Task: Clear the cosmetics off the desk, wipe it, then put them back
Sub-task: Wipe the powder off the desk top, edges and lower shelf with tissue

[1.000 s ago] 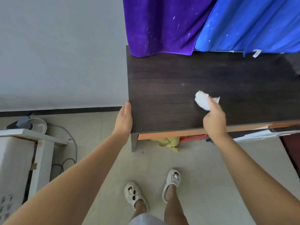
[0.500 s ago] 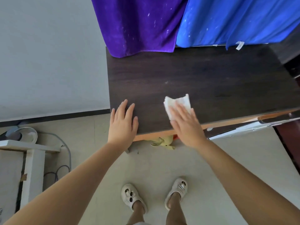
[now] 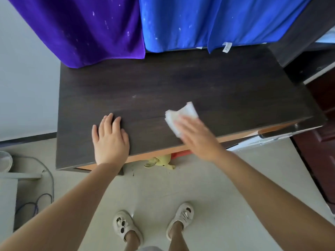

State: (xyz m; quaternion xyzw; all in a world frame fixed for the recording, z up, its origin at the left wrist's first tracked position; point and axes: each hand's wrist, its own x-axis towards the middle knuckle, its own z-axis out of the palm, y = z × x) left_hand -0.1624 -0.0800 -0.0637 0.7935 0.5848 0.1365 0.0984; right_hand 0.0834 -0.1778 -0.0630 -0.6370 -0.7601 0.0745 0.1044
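The dark wooden desk (image 3: 181, 84) fills the middle of the view, and no cosmetics show on it. My right hand (image 3: 197, 136) lies flat near the front edge, right of centre, pressing a white tissue (image 3: 181, 115) onto the desktop; the tissue sticks out beyond my fingertips. My left hand (image 3: 110, 140) rests palm down on the desktop near the front left, fingers spread, holding nothing.
A purple cloth (image 3: 87, 31) and a blue cloth (image 3: 217, 22) hang over the desk's back edge. A yellow object (image 3: 161, 161) lies on the floor under the desk. White furniture (image 3: 7, 187) with cables (image 3: 36, 203) stands at the left; dark furniture (image 3: 313, 73) stands at the right.
My right hand flattened onto the tissue and slid it along the desk's front part. My left hand moved from the desk's left corner onto the top. The camera view shifted.
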